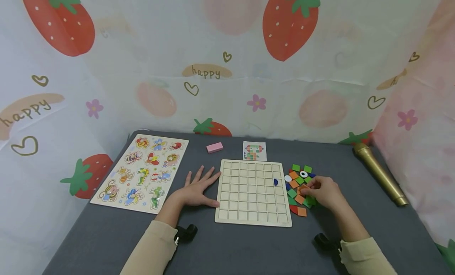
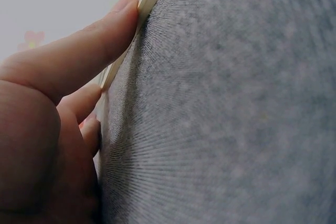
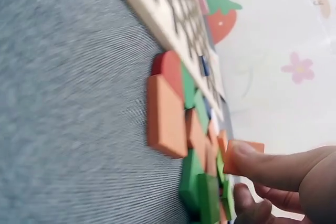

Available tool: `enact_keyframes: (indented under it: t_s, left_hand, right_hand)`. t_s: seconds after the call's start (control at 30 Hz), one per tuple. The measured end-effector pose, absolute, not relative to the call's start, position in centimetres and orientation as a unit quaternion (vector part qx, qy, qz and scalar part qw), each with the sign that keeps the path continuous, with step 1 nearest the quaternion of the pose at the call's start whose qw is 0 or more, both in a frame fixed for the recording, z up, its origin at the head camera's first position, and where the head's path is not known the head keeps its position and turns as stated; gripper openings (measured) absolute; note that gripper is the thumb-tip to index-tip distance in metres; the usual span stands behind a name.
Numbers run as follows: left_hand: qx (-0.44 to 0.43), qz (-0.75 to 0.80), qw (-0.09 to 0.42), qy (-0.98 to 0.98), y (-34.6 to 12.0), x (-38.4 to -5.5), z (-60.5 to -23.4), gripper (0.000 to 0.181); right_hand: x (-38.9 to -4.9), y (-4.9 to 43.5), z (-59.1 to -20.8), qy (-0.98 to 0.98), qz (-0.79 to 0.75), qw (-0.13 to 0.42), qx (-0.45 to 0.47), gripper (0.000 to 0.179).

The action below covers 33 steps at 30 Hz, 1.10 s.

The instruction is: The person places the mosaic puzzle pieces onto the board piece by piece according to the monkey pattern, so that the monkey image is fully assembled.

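A wooden grid board (image 1: pixel 252 194) lies flat, with a dark blue half-round piece (image 1: pixel 275 182) in one cell near its right side. My left hand (image 1: pixel 195 191) is spread, thumb and fingertips at the board's left edge. Over the loose coloured tiles (image 1: pixel 294 184) right of the board, my right hand (image 1: pixel 327 194) pinches an orange tile (image 3: pixel 229 163) between thumb and fingers. The pile holds orange and green tiles, red and blue pieces and white rounds. A red rounded piece (image 3: pixel 170 72) and another orange tile (image 3: pixel 167 119) lie at its near end.
Behind the board is a small pattern card (image 1: pixel 254 151), with a pink block (image 1: pixel 215 147) to its left. An insect sticker sheet (image 1: pixel 142 172) covers the table's left part. A gold microphone (image 1: pixel 382 176) lies at the right. Printed curtains (image 1: pixel 227 101) hang behind the table.
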<state>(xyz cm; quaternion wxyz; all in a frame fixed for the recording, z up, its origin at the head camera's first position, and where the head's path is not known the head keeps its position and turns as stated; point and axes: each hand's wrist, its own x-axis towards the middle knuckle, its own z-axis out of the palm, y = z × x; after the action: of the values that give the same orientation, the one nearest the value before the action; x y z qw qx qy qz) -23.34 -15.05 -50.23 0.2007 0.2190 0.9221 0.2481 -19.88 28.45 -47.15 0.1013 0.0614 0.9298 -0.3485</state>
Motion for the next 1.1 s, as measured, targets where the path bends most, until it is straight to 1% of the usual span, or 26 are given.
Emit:
enact_keyframes:
  t_s: [0.13, 0.37, 0.63, 0.8, 1.1]
  left_hand:
    - [0.216, 0.244, 0.202, 0.923, -15.1, -23.4, -50.4, 0.106]
    - [0.212, 0.24, 0.203, 0.925, -15.2, -23.5, -50.6, 0.107]
    - [0.216, 0.246, 0.204, 0.923, -15.0, -23.4, -50.3, 0.105]
    - [0.216, 0.248, 0.203, 0.922, -14.9, -23.3, -50.3, 0.105]
    - [0.217, 0.251, 0.199, 0.922, -14.9, -23.3, -50.4, 0.105]
  right_hand:
    - [-20.0, 28.1, -46.6, 0.92, -0.373, 0.102, 0.057, 0.035]
    - [-20.9, 26.5, -46.3, 0.919, -0.381, 0.097, 0.041, 0.029]
    - [-21.6, 25.0, -45.9, 0.92, -0.373, 0.113, 0.034, 0.029]
    - [-22.2, 24.4, -46.0, 0.923, -0.369, 0.105, 0.016, 0.026]
    - [-23.7, 23.0, -47.1, 0.915, -0.389, 0.108, -0.007, 0.025]
